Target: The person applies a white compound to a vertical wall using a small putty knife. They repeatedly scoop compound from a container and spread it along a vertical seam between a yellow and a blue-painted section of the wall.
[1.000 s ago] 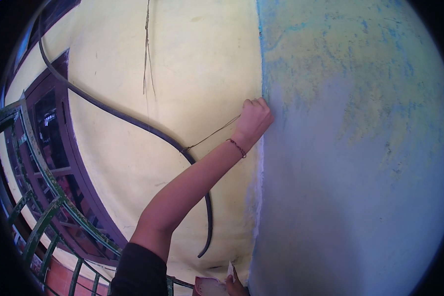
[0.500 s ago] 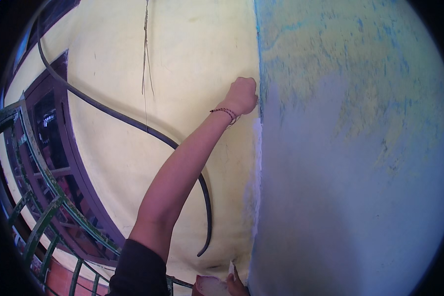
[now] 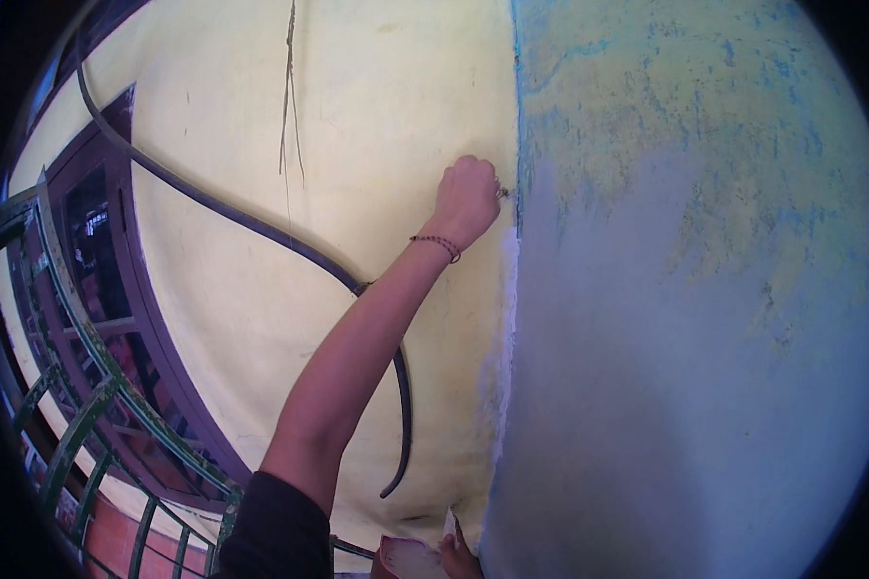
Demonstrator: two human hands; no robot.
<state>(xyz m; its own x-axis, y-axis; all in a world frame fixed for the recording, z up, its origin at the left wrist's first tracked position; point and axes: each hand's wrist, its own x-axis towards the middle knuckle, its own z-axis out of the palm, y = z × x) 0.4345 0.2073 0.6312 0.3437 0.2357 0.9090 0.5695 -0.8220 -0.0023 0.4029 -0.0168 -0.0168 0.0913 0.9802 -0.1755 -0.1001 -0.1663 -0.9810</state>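
Observation:
My left hand is raised in a fist against the cream wall, just left of its corner with the patchy blue-grey wall. A small dark wiry bit shows at its fingers. Behind my forearm runs a black cable, with a thin wire round it. Low at the bottom, my right hand is closed on a white scraper-like piece, beside a pink container with pale material in it; whether I hold that container is unclear.
At the left are a purple-framed window and a green metal railing with peeling paint. A reddish surface shows below them. A long crack runs down the cream wall above the cable.
My left fist has moved up and left from the corner, mostly in the first half second. The stretch of thin wire seen earlier is largely hidden now. My right hand stays low.

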